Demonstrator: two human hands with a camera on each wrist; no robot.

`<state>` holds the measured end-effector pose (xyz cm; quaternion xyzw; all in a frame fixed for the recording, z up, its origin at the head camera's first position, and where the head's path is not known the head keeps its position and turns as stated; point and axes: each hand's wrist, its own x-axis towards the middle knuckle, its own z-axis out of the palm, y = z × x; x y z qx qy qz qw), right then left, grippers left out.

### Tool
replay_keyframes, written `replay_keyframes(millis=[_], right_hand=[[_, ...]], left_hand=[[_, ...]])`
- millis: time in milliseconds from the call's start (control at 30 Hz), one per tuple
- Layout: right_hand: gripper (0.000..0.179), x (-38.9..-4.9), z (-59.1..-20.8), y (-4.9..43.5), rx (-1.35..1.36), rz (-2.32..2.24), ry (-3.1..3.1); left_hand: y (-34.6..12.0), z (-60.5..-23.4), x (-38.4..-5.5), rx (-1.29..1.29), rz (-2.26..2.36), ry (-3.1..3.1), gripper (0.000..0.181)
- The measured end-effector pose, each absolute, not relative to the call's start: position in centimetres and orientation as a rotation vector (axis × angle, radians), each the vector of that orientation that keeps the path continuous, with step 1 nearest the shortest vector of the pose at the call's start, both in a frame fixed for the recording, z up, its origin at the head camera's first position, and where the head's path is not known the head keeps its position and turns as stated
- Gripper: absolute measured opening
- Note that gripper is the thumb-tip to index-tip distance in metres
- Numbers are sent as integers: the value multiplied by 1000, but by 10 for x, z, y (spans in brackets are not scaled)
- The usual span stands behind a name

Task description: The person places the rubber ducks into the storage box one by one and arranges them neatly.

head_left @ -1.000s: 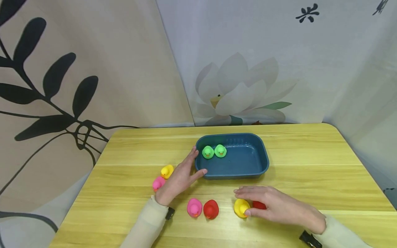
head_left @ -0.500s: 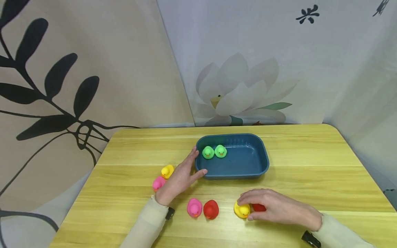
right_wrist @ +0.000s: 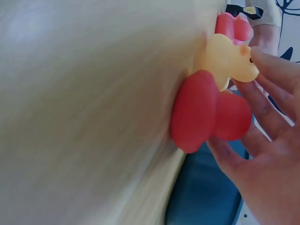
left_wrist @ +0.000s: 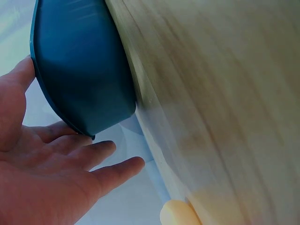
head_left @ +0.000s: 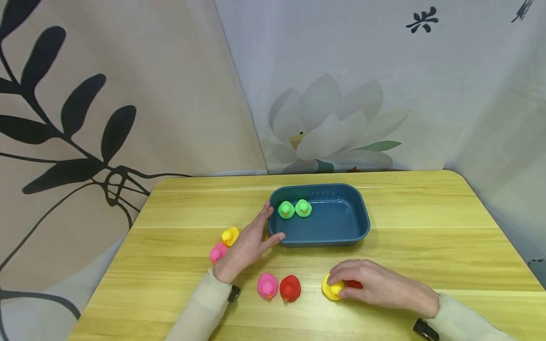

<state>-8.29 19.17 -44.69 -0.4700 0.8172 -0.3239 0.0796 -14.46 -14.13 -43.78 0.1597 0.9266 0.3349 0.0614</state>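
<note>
My left hand (head_left: 249, 244) rests on the left end of a dark blue tray (head_left: 337, 222), thumb over the near rim and fingers along the side. In the left wrist view its fingers are extended against the tray's wall (left_wrist: 84, 70). My right hand (head_left: 381, 286) pinches a yellow rubber duck (head_left: 329, 291) on the table between thumb and fingertips. A red rubber duck (right_wrist: 194, 112) stands right beside the yellow one, under my right palm and mostly hidden in the head view. Two green rubber ducks (head_left: 286, 210) sit side by side in the tray's left part.
A pink duck (head_left: 267, 286) and another red duck (head_left: 290, 288) stand between my forearms. Left of my left hand are a second yellow duck (head_left: 230, 235) and a second pink duck (head_left: 218, 252), partly behind the wrist. Patterned curtain hangs behind the wooden table (head_left: 426, 213).
My right hand's fingers have drawn in around the yellow duck, from spread above it to fingertips on it. My left hand, the tray and the other ducks have stayed put.
</note>
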Motion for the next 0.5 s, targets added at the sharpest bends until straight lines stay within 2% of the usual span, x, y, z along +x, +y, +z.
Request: replay_keyframes(millis=[500], right_hand=[[27, -79, -425, 191, -1280, -1074, 2463]], left_hand=[[-142, -438, -144, 486, 1012, 2798, 88]])
